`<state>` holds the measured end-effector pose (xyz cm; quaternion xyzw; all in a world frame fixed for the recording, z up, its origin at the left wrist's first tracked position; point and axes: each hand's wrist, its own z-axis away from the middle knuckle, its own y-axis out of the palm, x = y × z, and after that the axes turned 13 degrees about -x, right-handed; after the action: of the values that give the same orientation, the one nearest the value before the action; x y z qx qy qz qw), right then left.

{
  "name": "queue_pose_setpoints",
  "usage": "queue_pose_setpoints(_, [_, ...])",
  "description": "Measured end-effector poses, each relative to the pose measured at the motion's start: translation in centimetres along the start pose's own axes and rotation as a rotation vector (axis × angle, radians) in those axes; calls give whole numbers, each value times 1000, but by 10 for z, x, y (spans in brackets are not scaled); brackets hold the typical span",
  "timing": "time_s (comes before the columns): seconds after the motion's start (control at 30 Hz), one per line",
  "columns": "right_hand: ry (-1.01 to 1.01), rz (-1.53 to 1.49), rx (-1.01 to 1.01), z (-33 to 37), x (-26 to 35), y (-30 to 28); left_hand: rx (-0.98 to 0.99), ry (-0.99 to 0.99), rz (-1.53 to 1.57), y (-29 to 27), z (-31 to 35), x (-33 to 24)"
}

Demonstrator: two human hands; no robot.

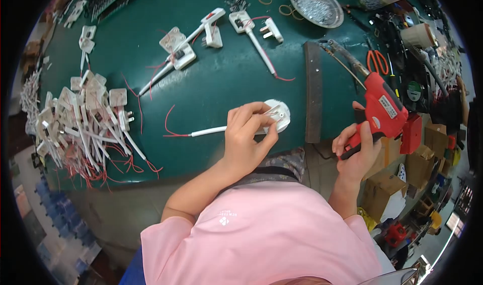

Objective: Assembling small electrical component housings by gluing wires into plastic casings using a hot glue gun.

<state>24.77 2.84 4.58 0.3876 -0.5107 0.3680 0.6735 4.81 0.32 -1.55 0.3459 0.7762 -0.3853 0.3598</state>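
Observation:
My left hand [245, 140] is closed on a white round plastic housing [283, 115], low over the green table. A white sleeved cable [209, 131] runs out leftward from under the fingers, with bare red wires [177, 134] at its far end. My fingers hide part of the housing. On the right, my right hand [358, 151] grips the handle of a red soldering gun [385, 106]. Its metal barrel and a thin guide rod point up and left, over the table, away from the housing.
A dark bar [313, 93] lies between my hands. Leftward is a heap of white plug assemblies [90, 119] with red wires. Beyond lie open plug housings [178, 53], a metal bowl [316, 5] of small parts and orange-handled scissors [377, 62]. Cardboard boxes [385, 189] stand at right.

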Motion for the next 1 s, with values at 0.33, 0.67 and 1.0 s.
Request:
queue_pose_setpoints(0.33, [-11, 26, 21, 10, -6, -5, 6, -31, 14, -3, 12, 1])
queue_pose_setpoints(0.67, [-52, 68, 31, 7, -8, -4, -6, -18, 16, 0, 10, 1])
queue_pose_setpoints(1.0, [-38, 28, 10, 8, -6, -5, -63, -1, -9, 4, 15, 3])
